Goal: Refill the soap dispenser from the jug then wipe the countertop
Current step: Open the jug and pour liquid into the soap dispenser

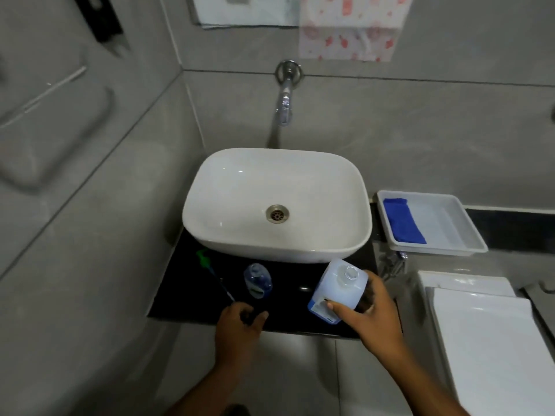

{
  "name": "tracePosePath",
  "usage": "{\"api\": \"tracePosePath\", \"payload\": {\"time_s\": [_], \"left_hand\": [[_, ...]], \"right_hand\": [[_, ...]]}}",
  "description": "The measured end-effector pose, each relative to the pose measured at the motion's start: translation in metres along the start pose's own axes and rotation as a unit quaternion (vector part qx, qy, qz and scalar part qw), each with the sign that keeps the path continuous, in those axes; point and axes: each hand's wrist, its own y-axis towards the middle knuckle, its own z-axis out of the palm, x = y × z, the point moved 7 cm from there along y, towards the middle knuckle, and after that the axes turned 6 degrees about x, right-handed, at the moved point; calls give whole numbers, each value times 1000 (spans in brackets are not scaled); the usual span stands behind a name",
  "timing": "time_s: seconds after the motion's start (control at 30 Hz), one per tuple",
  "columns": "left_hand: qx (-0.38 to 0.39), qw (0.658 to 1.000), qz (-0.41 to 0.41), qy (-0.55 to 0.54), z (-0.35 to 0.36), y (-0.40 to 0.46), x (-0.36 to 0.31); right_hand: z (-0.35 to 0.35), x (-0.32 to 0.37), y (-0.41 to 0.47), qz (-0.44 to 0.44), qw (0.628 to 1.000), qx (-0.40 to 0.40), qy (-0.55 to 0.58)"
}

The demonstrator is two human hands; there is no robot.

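Observation:
A black countertop (300, 322) carries a white basin (234, 235). In front of the basin stands the small clear blue soap dispenser bottle (257, 280), its top off. Its pump (210, 270), green-headed with a thin tube, lies on the counter to the left. My right hand (372, 313) grips the translucent white jug (336, 291) from the right side; the jug stands near the counter's front right with its mouth uncovered. My left hand (240, 321) rests at the counter's front edge, fingers curled around something dark that I cannot make out, close to the tube's end.
A white tray (435, 250) holding a folded blue cloth (402, 220) sits on the ledge right of the basin. A chrome tap (284, 97) juts from the wall above the basin. A white toilet cistern (480, 325) stands at lower right. Grey tiled walls close in on the left.

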Motion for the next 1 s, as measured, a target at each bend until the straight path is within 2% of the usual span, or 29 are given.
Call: {"api": "tracePosePath", "payload": {"time_s": [0.1, 0.27, 0.33, 0.5, 0.67, 0.87, 1.0], "left_hand": [[-6, 998, 34, -44, -13, 16, -10], [126, 982, 142, -14, -9, 47, -49], [151, 978, 147, -8, -5, 53, -53], [159, 976, 150, -22, 4, 52, -59], [191, 970, 153, -15, 12, 50, -59], [214, 962, 169, -4, 12, 53, -59], [225, 959, 172, -13, 12, 54, -58]], "right_hand": [[7, 0, 0, -1, 1000, 8, -18], [29, 11, 10, -9, 998, 34, -60], [34, 13, 13, -10, 995, 42, -87], [37, 18, 16, -19, 987, 49, -152], [44, 33, 22, -30, 973, 92, -208], [53, 49, 31, -56, 942, 135, -303], [58, 52, 35, -64, 903, 152, -398]]}}
